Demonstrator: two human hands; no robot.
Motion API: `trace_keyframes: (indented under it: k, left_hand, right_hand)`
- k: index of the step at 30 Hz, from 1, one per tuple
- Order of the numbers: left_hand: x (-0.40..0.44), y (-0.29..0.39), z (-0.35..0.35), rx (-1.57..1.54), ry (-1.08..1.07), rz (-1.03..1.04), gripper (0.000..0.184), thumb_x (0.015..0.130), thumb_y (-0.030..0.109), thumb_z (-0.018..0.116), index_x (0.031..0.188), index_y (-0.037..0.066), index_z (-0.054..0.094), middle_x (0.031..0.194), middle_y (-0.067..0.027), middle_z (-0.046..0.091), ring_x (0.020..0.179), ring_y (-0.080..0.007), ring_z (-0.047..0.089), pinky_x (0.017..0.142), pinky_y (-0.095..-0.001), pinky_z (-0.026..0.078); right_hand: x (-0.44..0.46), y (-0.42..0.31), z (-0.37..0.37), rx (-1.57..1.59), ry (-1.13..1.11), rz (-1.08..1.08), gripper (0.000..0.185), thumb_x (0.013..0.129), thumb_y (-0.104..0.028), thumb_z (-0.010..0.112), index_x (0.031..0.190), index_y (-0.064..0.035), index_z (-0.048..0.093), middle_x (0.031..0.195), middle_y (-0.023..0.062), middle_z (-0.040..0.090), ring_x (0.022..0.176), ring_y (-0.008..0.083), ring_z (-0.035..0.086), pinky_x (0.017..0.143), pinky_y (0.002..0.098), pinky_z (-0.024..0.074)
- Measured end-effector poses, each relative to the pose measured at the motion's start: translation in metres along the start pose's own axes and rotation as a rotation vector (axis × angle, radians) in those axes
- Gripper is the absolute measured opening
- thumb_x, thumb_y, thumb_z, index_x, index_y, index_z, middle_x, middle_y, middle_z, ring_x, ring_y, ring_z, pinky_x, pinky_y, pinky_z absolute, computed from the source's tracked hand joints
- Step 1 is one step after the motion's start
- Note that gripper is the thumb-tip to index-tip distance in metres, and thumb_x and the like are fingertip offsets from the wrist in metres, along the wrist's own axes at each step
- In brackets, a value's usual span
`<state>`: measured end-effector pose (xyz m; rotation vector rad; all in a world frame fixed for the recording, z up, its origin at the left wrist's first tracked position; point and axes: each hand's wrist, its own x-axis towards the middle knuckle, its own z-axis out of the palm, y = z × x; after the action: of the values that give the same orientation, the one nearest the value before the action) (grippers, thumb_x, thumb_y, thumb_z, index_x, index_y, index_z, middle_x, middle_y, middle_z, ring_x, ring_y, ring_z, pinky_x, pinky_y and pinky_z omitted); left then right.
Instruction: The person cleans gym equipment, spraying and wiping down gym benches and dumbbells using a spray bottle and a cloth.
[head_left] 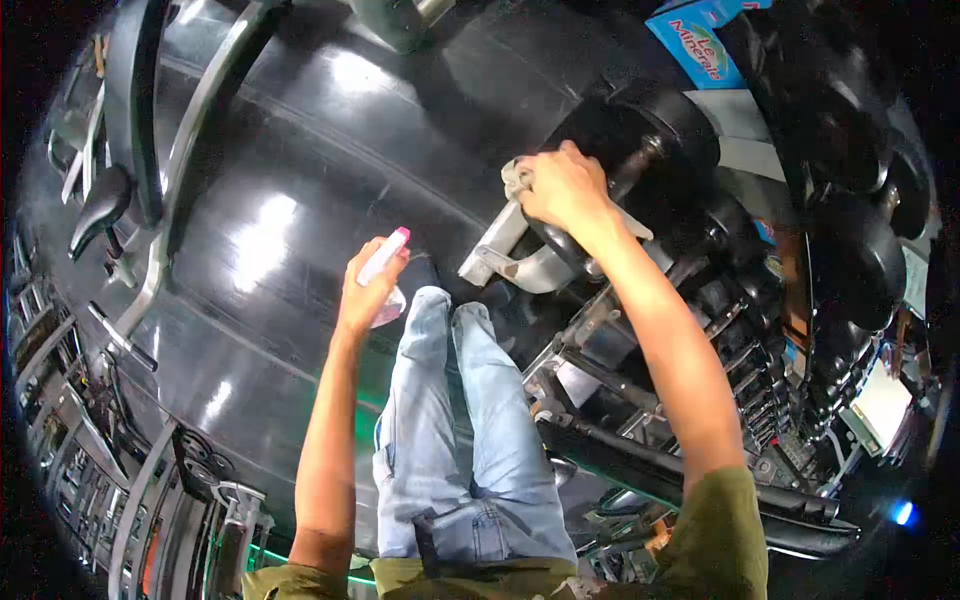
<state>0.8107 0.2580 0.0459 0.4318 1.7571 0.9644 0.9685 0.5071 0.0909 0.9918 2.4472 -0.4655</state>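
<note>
A glossy black floor (300,150) fills the upper left and middle of the frame, with bright reflections on it. Round black weights (850,250) crowd the right side, some near the upper centre-right. Light blue jeans (425,440) cover the person's legs at lower centre. At upper left stands gym equipment with a curved grey metal bar (195,120). Right of centre, a light grey metal frame (540,270) sits beside the black weights; the right hand (567,190) is closed around its upper end, the fingertips partly hidden. A blue Le Minerale box (700,45) is at upper right. Left of centre, above the floor, the left hand (362,280) grips a spray bottle (383,258) with a pink nozzle tip (403,235), tilted toward upper right.
</note>
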Motion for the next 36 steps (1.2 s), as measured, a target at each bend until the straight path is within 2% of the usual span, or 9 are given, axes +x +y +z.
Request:
trace_keyframes:
  k: [7,11,17,22,26,29,31,33,36]
  left_hand:
    - [0.0,-0.006,-0.027,0.155,-0.067,0.086,0.016,0.089,0.021,0.06,0.091,0.005,0.062,0.085,0.0005,0.059,0.079,-0.0093,0.055,0.07,-0.0253,0.043]
    - [0.0,-0.006,-0.024,0.104,-0.147,0.12,0.014,0.088,0.019,0.063,0.092,0.006,0.063,0.084,0.0013,0.058,0.079,-0.0088,0.055,0.07,-0.0257,0.043]
    - [0.0,-0.004,-0.02,0.104,-0.247,0.114,0.012,0.088,0.017,0.065,0.092,0.006,0.063,0.087,0.0018,0.057,0.081,-0.0074,0.054,0.072,-0.0233,0.041]
    - [0.001,-0.001,-0.016,0.164,-0.233,0.119,0.015,0.089,0.019,0.066,0.091,0.005,0.063,0.087,0.0013,0.057,0.081,-0.0073,0.053,0.071,-0.0236,0.04]
    - [0.006,0.005,-0.014,0.122,-0.275,0.212,0.016,0.089,0.022,0.066,0.091,0.006,0.062,0.081,0.0029,0.054,0.075,-0.0061,0.051,0.066,-0.0232,0.039]
    - [0.01,0.035,-0.004,0.053,-0.293,-0.113,0.015,0.085,0.018,0.067,0.089,0.004,0.063,0.084,-0.0038,0.057,0.077,-0.013,0.056,0.07,-0.0295,0.044]
    - [0.017,0.041,0.01,0.14,-0.168,0.078,0.018,0.09,0.027,0.067,0.092,0.01,0.06,0.072,0.0069,0.047,0.065,-0.0035,0.045,0.06,-0.0235,0.039]
    - [0.029,0.05,0.028,0.196,-0.139,0.137,0.02,0.089,0.026,0.068,0.09,0.007,0.06,0.072,0.0041,0.048,0.067,-0.0059,0.047,0.061,-0.0246,0.04]
    - [0.04,0.088,0.067,0.358,-0.038,0.547,0.021,0.084,0.022,0.071,0.088,0.003,0.062,0.079,-0.0051,0.056,0.072,-0.0176,0.054,0.064,-0.0284,0.043]
  right_hand:
    - [-0.054,-0.004,-0.019,0.111,0.243,-0.062,0.029,0.072,-0.018,0.067,0.1,-0.0149,0.07,0.102,0.0037,0.064,0.102,0.0293,0.056,0.081,0.0461,0.0483]
    - [0.011,-0.011,0.002,-0.115,-0.149,0.075,0.034,0.07,-0.018,0.068,0.103,-0.0107,0.071,0.113,0.01,0.066,0.108,0.028,0.058,0.082,0.0448,0.051]
    - [0.061,-0.027,0.019,-0.297,-0.377,0.206,0.028,0.074,-0.02,0.068,0.099,-0.0091,0.074,0.11,0.0082,0.07,0.102,0.028,0.065,0.088,0.0408,0.0522]
    - [-0.013,-0.008,-0.01,0.011,0.025,-0.036,0.03,0.073,-0.02,0.068,0.101,-0.0114,0.072,0.103,0.0077,0.069,0.098,0.0313,0.059,0.086,0.0409,0.0515]
    - [-0.078,-0.006,-0.012,0.192,0.299,0.002,0.033,0.068,-0.014,0.072,0.101,-0.0135,0.071,0.104,0.0022,0.068,0.098,0.0283,0.057,0.084,0.0391,0.0509]
    - [-0.119,0.001,0.016,0.289,0.674,0.055,0.036,0.069,-0.006,0.072,0.104,-0.0093,0.068,0.104,0.0026,0.065,0.095,0.0297,0.055,0.087,0.0397,0.0469]
    - [-0.144,-0.006,0.035,0.355,0.744,0.229,0.038,0.072,-0.006,0.073,0.109,-0.0045,0.063,0.108,0.0102,0.063,0.098,0.0317,0.055,0.088,0.0398,0.046]
    - [-0.157,-0.014,0.083,0.491,0.871,0.422,0.042,0.075,-0.007,0.072,0.114,-0.0023,0.058,0.11,0.0144,0.06,0.1,0.0326,0.055,0.09,0.0395,0.0451]
    - [-0.162,-0.04,0.115,0.958,1.059,0.781,0.047,0.087,-0.01,0.068,0.126,0.0025,0.045,0.12,0.0161,0.055,0.109,0.0279,0.054,0.097,0.0379,0.0418]
